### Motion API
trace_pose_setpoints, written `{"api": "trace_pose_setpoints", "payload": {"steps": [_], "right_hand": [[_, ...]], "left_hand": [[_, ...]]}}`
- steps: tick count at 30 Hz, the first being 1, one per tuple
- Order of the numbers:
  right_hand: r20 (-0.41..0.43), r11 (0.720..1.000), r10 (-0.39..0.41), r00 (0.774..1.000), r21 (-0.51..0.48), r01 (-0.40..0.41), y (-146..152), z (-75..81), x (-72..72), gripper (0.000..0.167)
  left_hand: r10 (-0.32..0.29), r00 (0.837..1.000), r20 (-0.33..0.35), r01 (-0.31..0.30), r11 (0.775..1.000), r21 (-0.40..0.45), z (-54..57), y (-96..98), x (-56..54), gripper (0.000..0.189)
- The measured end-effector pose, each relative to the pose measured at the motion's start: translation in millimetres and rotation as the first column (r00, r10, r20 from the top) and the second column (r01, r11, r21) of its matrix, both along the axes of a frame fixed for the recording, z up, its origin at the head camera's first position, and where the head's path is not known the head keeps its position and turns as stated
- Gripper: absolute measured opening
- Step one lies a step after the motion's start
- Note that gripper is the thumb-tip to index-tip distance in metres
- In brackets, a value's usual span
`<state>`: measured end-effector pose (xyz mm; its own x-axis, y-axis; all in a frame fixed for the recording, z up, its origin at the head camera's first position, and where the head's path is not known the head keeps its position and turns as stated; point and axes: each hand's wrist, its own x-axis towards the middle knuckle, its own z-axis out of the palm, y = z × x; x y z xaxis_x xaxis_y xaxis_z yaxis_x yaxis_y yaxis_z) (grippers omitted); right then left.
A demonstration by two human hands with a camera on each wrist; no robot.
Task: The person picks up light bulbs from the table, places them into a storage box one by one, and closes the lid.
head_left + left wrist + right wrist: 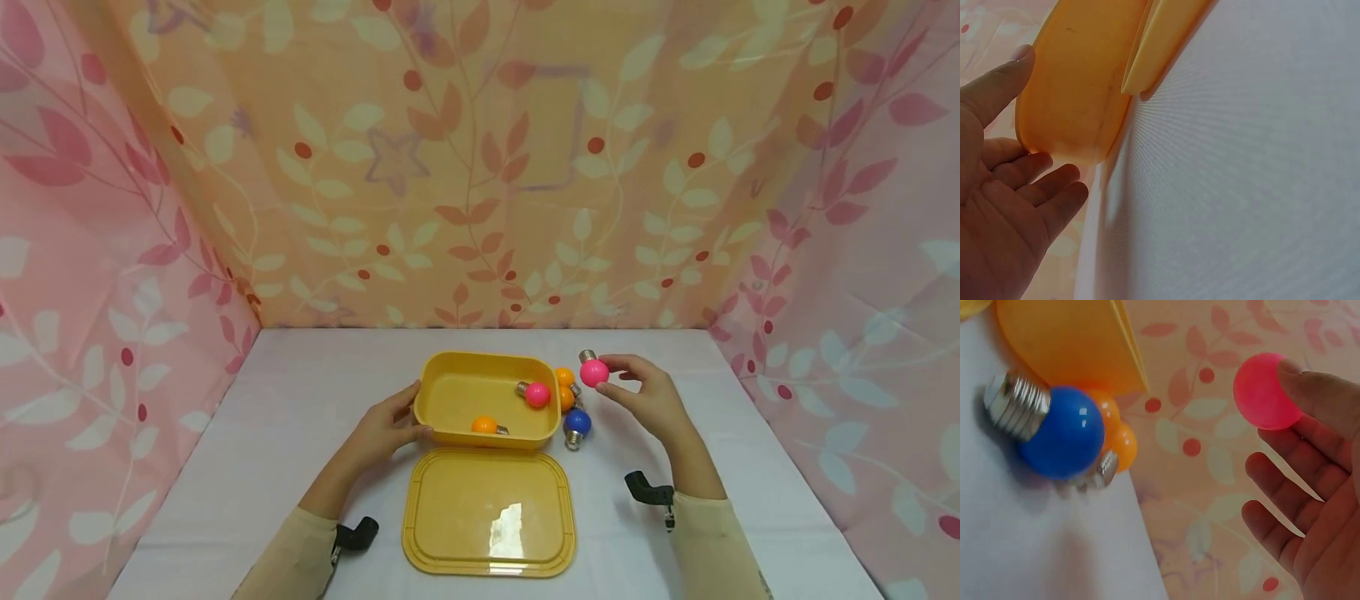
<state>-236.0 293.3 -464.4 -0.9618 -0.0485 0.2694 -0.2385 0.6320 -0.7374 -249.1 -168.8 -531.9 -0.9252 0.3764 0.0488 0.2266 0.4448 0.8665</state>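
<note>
My right hand (645, 400) pinches a pink light bulb (595, 372) by its round part between thumb and fingertips, raised beside the right end of a yellow plastic box (457, 356). In the right wrist view, the other fingers spread below the pink bulb (1263, 390). At the box's left end, my left hand (386, 429) holds it, thumb and index finger on either side of the corner. Inside the box lie another pink bulb (537, 394) and an orange bulb (483, 425). A blue bulb (577, 422) and two orange bulbs (565, 377) rest just right of the box.
A flat yellow lid (450, 517) lies on the white-covered table (300, 375) in front of the box. Patterned cloth walls (480, 167) enclose the back and sides. Both wrists carry black camera mounts (648, 490).
</note>
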Motion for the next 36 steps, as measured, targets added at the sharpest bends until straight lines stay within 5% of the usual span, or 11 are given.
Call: {"api": "trace_pose_setpoints", "payload": {"steps": [18, 28, 36], "right_hand": [[0.065, 0.972, 0.231, 0.971, 0.017, -0.232, -64, 5.8, -4.5, 0.037], [0.159, 0.936, 0.291, 0.944, 0.159, -0.315, -93, 27.5, -30.2, 0.04], [0.26, 0.874, 0.368, 0.893, 0.23, -0.428, -110, 37.1, -59.7, 0.037]], "left_hand": [[-0.012, 1.0, -0.002, 0.012, 1.0, 0.001, 2.2, 0.2, 0.6, 0.095], [-0.008, 1.0, 0.012, 0.008, 1.0, 0.009, 4.0, -0.1, -0.1, 0.095], [-0.007, 1.0, 0.025, 0.006, 1.0, 0.018, 2.9, 0.4, -0.2, 0.093]]}}
